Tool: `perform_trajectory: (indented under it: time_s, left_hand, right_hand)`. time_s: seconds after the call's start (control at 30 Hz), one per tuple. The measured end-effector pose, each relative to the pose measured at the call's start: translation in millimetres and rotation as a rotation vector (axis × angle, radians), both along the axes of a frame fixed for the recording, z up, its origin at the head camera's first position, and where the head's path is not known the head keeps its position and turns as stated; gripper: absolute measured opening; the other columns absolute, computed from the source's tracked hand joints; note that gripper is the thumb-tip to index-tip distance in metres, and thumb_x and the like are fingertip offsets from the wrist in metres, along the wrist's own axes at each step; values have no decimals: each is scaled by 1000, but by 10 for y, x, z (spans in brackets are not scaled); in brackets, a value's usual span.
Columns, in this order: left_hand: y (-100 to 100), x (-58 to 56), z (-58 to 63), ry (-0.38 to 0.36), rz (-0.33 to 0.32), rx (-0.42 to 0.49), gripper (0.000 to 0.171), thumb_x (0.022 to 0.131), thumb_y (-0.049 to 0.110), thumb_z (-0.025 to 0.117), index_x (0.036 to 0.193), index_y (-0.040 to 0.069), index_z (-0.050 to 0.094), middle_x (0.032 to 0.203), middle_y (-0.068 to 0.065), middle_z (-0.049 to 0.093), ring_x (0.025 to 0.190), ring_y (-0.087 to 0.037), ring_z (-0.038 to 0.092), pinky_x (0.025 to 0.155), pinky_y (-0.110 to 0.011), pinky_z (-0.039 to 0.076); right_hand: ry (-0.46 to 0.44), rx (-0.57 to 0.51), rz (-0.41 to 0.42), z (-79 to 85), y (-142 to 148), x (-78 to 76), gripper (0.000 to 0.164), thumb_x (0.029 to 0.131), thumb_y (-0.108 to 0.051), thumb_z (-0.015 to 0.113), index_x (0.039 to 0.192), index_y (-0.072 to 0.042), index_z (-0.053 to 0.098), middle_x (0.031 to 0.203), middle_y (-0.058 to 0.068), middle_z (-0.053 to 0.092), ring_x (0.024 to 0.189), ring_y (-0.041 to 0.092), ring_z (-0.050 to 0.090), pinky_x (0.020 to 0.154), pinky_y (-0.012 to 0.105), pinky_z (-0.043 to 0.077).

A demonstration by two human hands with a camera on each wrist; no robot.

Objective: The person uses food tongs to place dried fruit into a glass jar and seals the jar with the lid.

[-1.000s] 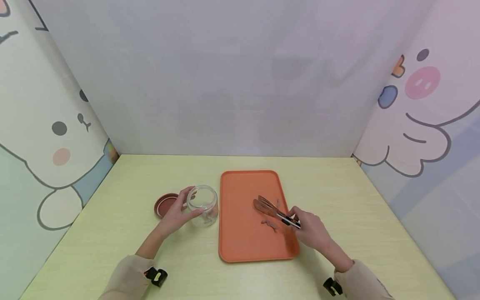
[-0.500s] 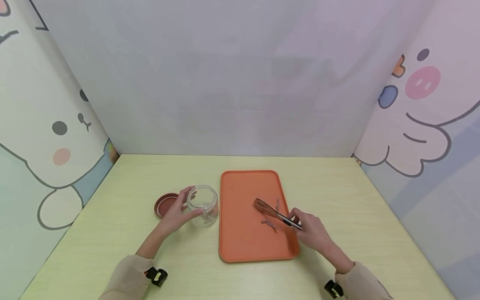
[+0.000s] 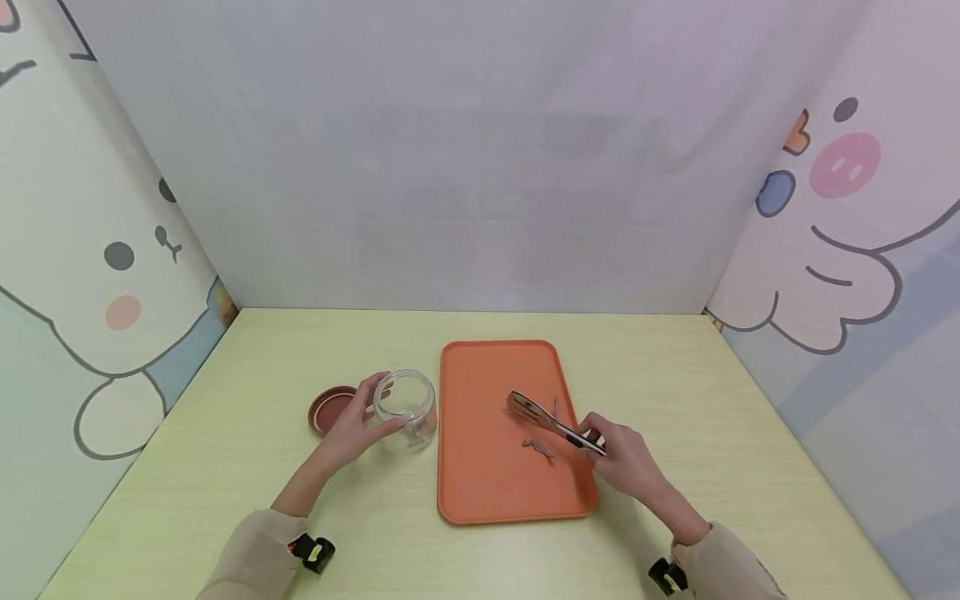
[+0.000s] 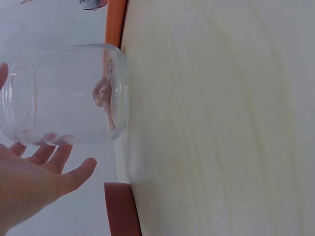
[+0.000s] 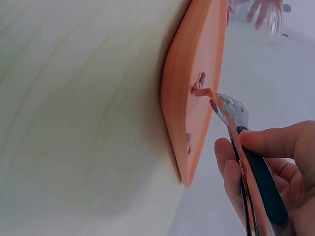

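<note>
My left hand [image 3: 352,437] holds a clear glass jar [image 3: 406,429] around its side, thumb in front and fingers behind. The lidless jar stands upright on the table. In the left wrist view, small pinkish-brown pieces [image 4: 104,92] lie at its bottom. My right hand [image 3: 624,457] grips metal tongs [image 3: 543,417] with dark grips over the orange tray [image 3: 483,492]. Their slotted heads [image 5: 235,109] point toward the tray's middle, close together. Thin brownish twisted pieces [image 3: 538,450] lie on the tray near the tongs. Whether the tongs pinch a piece, I cannot tell.
A round reddish-brown lid [image 3: 330,408] lies left of the jar, partly behind my left hand. The pale wooden table [image 3: 645,367] extends around the tray. A grey curtain [image 3: 480,208] hangs behind it, with cartoon-printed cloths on both sides.
The tongs' heads have drawn closer together than a second ago, and the tongs have turned slightly. My right hand has shifted very little. The left hand and jar have stayed put.
</note>
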State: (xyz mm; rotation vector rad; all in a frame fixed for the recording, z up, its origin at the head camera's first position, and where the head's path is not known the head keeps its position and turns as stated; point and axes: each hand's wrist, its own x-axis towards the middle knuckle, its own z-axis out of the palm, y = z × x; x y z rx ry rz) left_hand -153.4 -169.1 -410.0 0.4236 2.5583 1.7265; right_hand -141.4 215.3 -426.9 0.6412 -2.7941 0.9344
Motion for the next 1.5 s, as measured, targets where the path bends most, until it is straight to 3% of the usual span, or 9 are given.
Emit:
perform_trajectory:
  time_s: [0.93, 1.5]
  left_hand:
    - [-5, -5, 6, -3, -3, 8, 70, 79, 8, 66, 134, -1, 23, 132, -27, 30, 121, -38, 27, 94, -53, 29]
    - [3, 3, 11, 1, -7, 11, 70, 79, 9, 66, 133, -2, 22, 132, -26, 30, 121, -38, 27, 94, -53, 29]
  right_hand:
    - [70, -25, 52, 611, -31, -109, 23, 77, 2, 64, 93, -14, 57, 72, -7, 55, 42, 2, 44, 37, 22, 38]
    - [102, -39, 165, 724, -345, -71, 23, 75, 0, 67, 90, -15, 58, 75, -9, 57, 47, 0, 44, 38, 19, 34]
